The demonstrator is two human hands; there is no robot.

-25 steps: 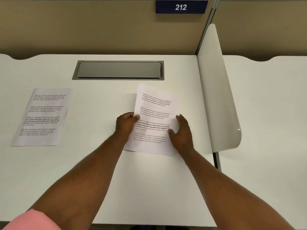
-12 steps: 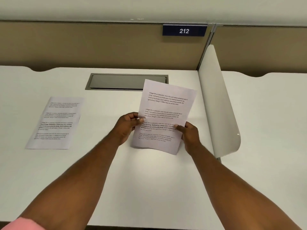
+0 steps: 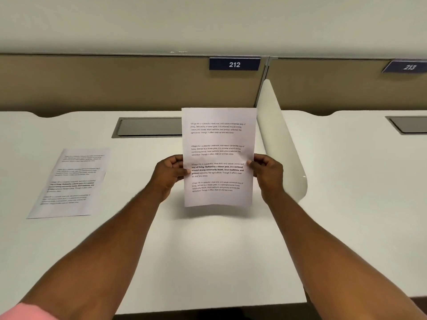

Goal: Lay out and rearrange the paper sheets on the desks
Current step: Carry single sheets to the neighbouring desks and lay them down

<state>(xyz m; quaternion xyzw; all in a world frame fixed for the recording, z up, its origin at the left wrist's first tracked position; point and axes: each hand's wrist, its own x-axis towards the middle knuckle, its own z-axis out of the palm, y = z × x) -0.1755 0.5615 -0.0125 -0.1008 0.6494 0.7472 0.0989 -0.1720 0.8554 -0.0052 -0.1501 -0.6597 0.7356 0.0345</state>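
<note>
White printed sheet (image 3: 219, 155) was held upright above near desk (image 3: 208, 262), left hand (image 3: 169, 173) and right hand (image 3: 268, 173) pinching its side edges. Risk: uneven pull could crease it or clip divider (image 3: 282, 144).

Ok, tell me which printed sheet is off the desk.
The sheet held upright by the left hand and right hand; the other sheet lies flat at left.

Pink short sleeve (image 3: 27, 311), bare forearms, bare hands
</note>
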